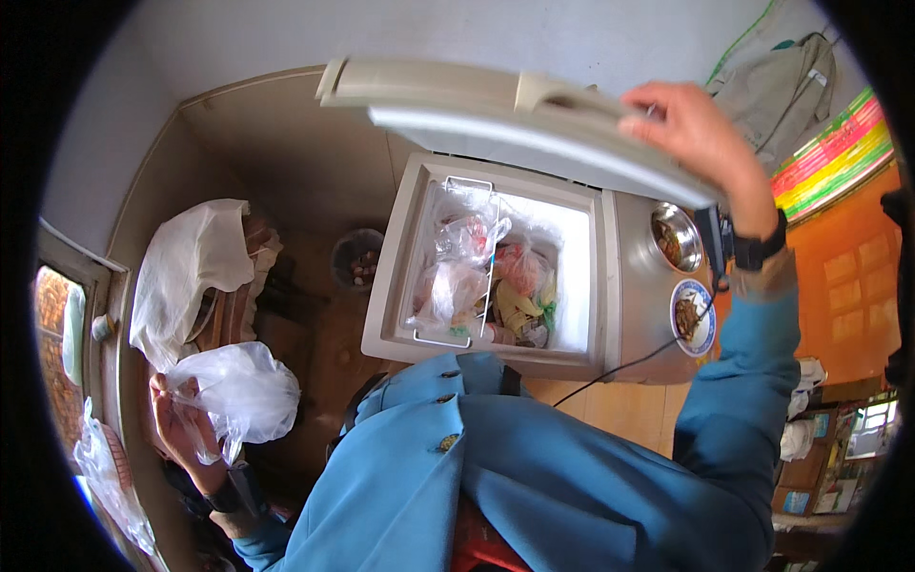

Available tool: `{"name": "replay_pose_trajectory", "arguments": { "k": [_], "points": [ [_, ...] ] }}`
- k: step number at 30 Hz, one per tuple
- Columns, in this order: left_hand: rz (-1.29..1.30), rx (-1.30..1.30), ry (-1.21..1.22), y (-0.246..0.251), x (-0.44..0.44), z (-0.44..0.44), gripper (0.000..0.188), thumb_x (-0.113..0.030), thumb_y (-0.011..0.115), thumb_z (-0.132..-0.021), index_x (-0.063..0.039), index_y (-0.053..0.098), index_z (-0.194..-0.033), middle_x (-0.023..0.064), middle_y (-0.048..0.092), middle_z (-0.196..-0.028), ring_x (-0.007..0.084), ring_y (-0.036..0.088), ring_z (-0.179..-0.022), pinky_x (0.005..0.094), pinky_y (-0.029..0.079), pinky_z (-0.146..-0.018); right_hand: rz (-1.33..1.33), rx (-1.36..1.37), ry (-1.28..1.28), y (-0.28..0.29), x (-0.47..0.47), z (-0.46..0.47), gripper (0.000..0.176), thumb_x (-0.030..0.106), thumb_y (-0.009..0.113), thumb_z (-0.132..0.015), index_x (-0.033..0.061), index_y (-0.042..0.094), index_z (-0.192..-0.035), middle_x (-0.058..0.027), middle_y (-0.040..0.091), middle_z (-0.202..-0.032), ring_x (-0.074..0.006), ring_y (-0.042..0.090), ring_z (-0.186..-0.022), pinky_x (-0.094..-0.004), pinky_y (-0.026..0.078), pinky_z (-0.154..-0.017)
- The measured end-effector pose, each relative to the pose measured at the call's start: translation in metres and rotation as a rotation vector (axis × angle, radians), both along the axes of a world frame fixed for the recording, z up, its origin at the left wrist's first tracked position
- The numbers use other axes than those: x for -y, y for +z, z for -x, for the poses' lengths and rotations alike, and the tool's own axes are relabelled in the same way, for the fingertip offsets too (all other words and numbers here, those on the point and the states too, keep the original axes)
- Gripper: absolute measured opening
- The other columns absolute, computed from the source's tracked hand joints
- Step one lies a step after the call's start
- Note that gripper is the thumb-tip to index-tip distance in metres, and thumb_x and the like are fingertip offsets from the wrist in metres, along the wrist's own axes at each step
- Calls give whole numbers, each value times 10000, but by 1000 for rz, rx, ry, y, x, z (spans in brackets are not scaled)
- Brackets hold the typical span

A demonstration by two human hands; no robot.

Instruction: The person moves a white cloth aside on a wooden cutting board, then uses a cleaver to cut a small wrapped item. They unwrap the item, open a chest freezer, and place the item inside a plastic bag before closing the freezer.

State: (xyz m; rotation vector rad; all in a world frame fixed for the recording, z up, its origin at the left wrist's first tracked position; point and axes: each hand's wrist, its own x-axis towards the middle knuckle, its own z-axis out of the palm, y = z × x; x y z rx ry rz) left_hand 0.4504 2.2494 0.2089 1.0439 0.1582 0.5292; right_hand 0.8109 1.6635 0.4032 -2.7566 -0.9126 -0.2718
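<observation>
A chest freezer (386, 286) stands before me with its lid (457, 89) raised. My right hand (690, 129) is closed around the lid's front edge, beside the recessed handle. My left hand (182, 422), low at the left, grips the gathered top of a translucent plastic bag (246, 390). What the bag holds, if anything, cannot be told. Inside the freezer, a white wire basket (493, 264) holds clear plastic bags (450, 286). To its right lie a bag with reddish contents (525, 268) and a yellowish bag (515, 304). Frost lines the inner walls.
Right of the freezer opening, a metal bowl (693, 236) and a blue-rimmed plate (708, 325) hold food, with a black cable (622, 366) nearby. A bucket (337, 261) stands left of the freezer. Farther left, a white cloth (189, 264) drapes over something. A jacket (779, 93) hangs at upper right.
</observation>
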Motion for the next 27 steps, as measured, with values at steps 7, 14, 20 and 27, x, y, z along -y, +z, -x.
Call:
{"name": "replay_pose_trajectory", "arguments": {
  "k": [7,14,20,27],
  "points": [
    [-45,83,-59,0,-12,-35,279,-136,491,-993,0,534,-1233,61,522,-1268,207,630,-1042,330,529,-948,340,53,19,-115,-32,150,322,240,732,-697,124,592,-963,-54,563,-942,-261,627,-828,-421,538,-673],
    [-370,130,-109,18,15,-107,226,-112,553,-981,-32,596,-1188,68,547,-1238,198,595,-1097,341,564,-877,315,-55,136,-262,-49,204,373,157,756,-674,117,545,-980,-75,530,-940,-240,611,-865,-369,560,-614],
    [-20,74,-329,50,87,-179,155,-180,520,-982,-82,610,-1062,18,591,-1107,186,686,-853,247,576,-616,159,-60,103,-348,-57,223,431,100,771,-641,108,535,-1003,-72,533,-935,-252,605,-881,-363,544,-681],
    [-89,156,-653,53,176,-264,145,-173,472,-988,-97,583,-1043,10,586,-965,161,615,-884,375,492,-944,-5,-247,-38,-349,-53,230,487,112,746,-684,121,562,-1134,-88,557,-1014,-283,590,-970,-416,506,-785]
  ]
}}
